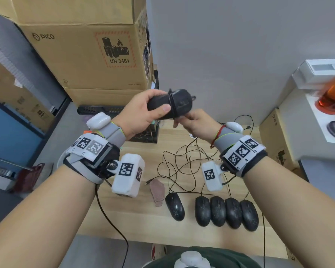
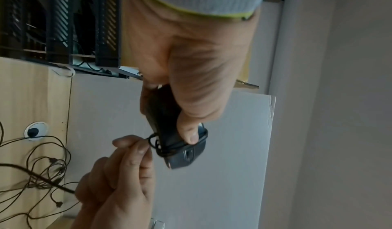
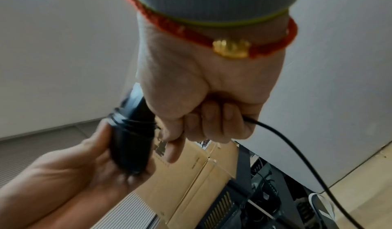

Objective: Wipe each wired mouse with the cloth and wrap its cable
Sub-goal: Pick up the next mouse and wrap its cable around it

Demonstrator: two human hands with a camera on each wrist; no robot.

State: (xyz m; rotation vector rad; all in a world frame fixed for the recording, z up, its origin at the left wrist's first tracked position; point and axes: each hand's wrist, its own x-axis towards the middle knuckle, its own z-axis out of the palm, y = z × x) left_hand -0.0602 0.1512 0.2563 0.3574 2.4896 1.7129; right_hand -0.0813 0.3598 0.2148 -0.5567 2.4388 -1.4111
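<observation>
Forearms: both fill the lower corners of my head view, wrists strapped with tagged white modules.
Held mouse: black, smooth, raised at centre frame above the desk, cable coiled tight round its waist.
Left hand: I see it clamped round the mouse's rear half, thumb pressing on top.
Right hand: just beneath the mouse, fingers curled, pinching the cable end.
Open room: clear air around the raised mouse; grey wall behind.
Desk: pale wood grain, its near edge at lower frame.
Other mice: five black ones lower centre, four touching side by side, one apart, loose cables tangled behind.
Cloth: brownish, crumpled, left of them.
Cardboard boxes: stacked upper left.
</observation>
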